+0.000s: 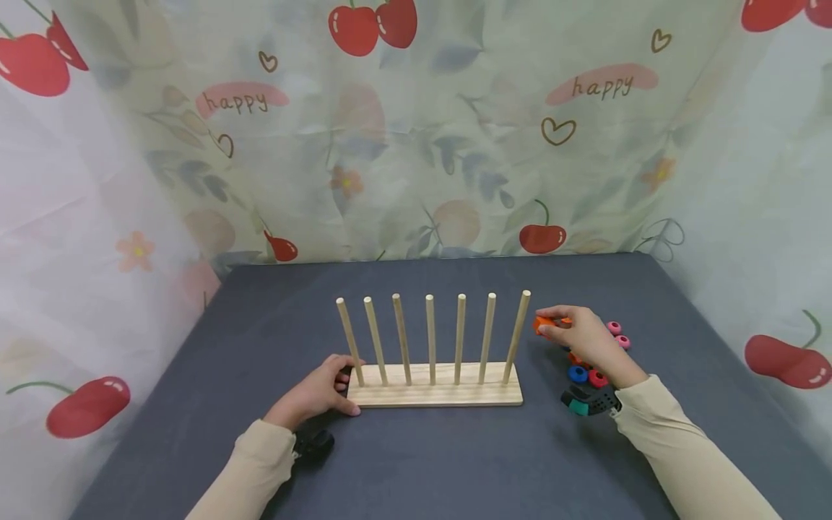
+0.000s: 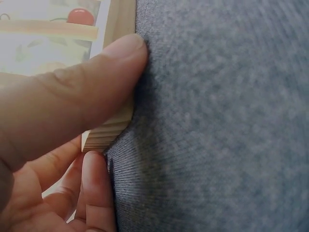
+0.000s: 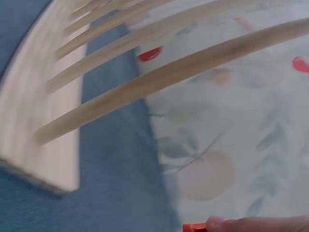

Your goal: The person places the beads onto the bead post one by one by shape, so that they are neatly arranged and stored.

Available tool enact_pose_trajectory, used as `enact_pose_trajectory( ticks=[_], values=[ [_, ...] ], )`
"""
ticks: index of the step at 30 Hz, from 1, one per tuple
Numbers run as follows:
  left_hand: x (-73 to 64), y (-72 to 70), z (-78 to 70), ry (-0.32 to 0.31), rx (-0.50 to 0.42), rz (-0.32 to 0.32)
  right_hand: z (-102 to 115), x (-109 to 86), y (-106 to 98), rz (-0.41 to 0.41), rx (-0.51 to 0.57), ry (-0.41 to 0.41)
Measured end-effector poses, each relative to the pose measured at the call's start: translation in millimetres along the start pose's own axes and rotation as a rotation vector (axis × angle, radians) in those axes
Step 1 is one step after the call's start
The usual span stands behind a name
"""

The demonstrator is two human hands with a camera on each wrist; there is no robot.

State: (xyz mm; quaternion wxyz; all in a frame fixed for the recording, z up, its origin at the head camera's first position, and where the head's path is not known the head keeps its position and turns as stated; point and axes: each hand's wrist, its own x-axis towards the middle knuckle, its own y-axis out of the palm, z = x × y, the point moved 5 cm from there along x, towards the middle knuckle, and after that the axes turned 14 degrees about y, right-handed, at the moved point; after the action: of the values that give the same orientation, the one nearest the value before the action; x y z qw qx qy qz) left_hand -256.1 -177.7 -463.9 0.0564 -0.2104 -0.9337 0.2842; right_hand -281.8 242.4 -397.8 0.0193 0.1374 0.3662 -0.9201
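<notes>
A wooden peg rack [image 1: 435,395] stands on the table, with several upright pegs in a row along its base. My left hand [image 1: 317,388] grips the left end of that base; in the left wrist view the thumb [image 2: 116,63] lies along the front edge and the fingers touch the end. To the right of the last peg, my right hand [image 1: 583,338] pinches an orange bead [image 1: 543,324] above the table, near peg-top height. Only a bit of the orange bead [image 3: 193,227] shows at the bottom of the right wrist view. All visible pegs are bare.
Loose beads lie under and beside my right forearm: pink ones [image 1: 622,341], a blue one [image 1: 577,374], a red-pink one [image 1: 598,378] and orange ones [image 1: 575,358], partly hidden. A patterned curtain [image 1: 403,144] hangs behind the dark table [image 1: 416,462].
</notes>
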Motion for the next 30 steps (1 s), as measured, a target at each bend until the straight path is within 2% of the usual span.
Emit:
enact_pose_trajectory(
  ticks=[5, 10, 16, 22, 25, 30],
  values=[
    [-0.8, -1.0, 0.9, -0.001, -0.001, 0.002, 19.5, -18.0, -18.4, 0.047, 0.138, 0.011],
    [0.5, -1.5, 1.6, -0.003, 0.008, 0.001, 36.5, -36.8, -38.8, 0.048, 0.208, -0.032],
    [2.1, -1.7, 0.8, 0.009, 0.004, -0.001, 54.0, -55.8, -57.3, -0.014, 0.267, -0.124],
    [3.1, -1.0, 1.6, 0.003, 0.018, -0.001, 72.2, -72.7, -65.2, -0.037, 0.384, -0.280],
    [3.0, -0.8, 2.3, 0.008, 0.020, 0.003, 83.5, -80.9, -67.6, -0.027, 0.446, -0.323],
    [2.9, -1.0, 3.7, 0.004, 0.019, 0.006, 103.7, -93.8, -71.4, 0.028, 0.635, -0.388]
  ],
)
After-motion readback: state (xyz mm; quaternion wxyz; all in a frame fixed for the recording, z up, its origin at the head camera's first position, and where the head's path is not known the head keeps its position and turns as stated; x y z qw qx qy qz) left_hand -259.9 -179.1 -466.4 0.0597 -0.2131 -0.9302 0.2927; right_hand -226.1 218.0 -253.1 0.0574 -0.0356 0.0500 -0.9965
